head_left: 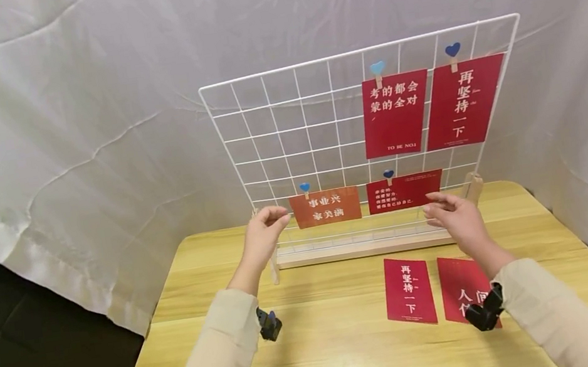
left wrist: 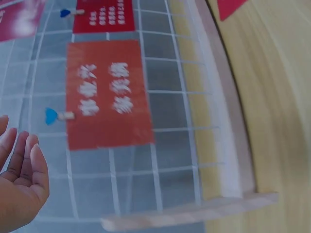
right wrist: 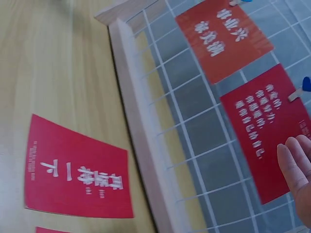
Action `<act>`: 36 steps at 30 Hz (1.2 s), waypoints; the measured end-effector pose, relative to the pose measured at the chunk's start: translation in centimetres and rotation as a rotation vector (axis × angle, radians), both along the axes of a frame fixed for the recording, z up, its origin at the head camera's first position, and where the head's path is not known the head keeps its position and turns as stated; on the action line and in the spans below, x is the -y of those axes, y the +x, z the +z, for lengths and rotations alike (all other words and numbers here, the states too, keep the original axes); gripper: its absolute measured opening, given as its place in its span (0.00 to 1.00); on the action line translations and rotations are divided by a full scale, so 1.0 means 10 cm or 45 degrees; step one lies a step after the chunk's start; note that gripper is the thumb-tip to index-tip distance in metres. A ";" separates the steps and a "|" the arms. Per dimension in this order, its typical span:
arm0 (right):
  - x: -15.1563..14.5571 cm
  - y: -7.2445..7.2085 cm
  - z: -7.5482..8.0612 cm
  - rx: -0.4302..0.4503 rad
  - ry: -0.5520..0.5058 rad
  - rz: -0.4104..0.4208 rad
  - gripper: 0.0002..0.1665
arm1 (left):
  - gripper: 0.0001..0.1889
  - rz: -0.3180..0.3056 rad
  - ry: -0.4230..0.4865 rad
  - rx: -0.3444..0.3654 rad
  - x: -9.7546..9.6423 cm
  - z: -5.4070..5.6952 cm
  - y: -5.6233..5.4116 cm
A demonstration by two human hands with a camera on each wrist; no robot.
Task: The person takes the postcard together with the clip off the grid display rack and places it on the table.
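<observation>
My left hand (head_left: 265, 231) is raised beside the left edge of an orange card (head_left: 326, 207), fingers loosely bent with nothing between them. A light-blue heart clip (left wrist: 51, 116) pins that card to the white wire grid (head_left: 317, 110). In front of a red card (head_left: 406, 191) on its right, my right hand (head_left: 455, 216) has its fingertips overlapping the card's right end in the head view. No grip on it shows in the right wrist view. A dark-blue heart clip (head_left: 388, 174) fastens this red card to the grid.
Higher on the grid hang two red cards, one with "TO BE NO.1" (head_left: 398, 123) and another (head_left: 466, 104) beside it. On the wooden table (head_left: 318, 345) lie a red card (head_left: 409, 290) and a second one (head_left: 459, 279) partly behind the right wrist. A wooden base (head_left: 361, 249) supports the grid.
</observation>
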State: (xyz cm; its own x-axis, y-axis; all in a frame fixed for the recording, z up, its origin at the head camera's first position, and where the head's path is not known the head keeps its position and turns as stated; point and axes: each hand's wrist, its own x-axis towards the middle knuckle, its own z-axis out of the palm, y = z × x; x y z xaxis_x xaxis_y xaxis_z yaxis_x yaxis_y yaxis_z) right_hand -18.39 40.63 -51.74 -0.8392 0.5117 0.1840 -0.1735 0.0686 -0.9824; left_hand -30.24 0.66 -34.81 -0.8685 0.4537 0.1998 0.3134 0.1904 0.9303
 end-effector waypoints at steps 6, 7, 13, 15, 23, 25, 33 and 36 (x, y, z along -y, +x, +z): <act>0.66 0.31 1.07 -0.051 0.055 0.029 0.29 | 0.12 -0.094 -0.015 -0.068 -0.24 0.28 -0.02; 0.76 0.35 1.21 -0.062 0.072 0.018 0.29 | 0.12 -0.104 -0.018 -0.085 -0.28 0.33 -0.02; 1.03 0.43 1.72 -0.028 0.156 -0.067 0.30 | 0.12 -0.160 -0.034 -0.179 -0.51 0.61 0.00; 1.03 0.42 1.79 -0.008 0.175 -0.083 0.30 | 0.12 -0.181 -0.033 -0.197 -0.57 0.70 0.01; 1.00 0.33 1.96 0.001 0.229 -0.152 0.30 | 0.15 -0.226 -0.025 -0.267 -0.82 0.94 0.02; 1.00 0.31 2.00 0.011 0.246 -0.180 0.30 | 0.16 -0.238 -0.036 -0.292 -0.88 0.99 0.03; 1.01 0.25 2.16 0.103 0.391 -0.264 0.31 | 0.18 -0.238 -0.092 -0.402 -1.09 1.17 0.09; 1.01 0.22 2.22 0.108 0.411 -0.295 0.32 | 0.19 -0.247 -0.104 -0.447 -1.18 1.26 0.10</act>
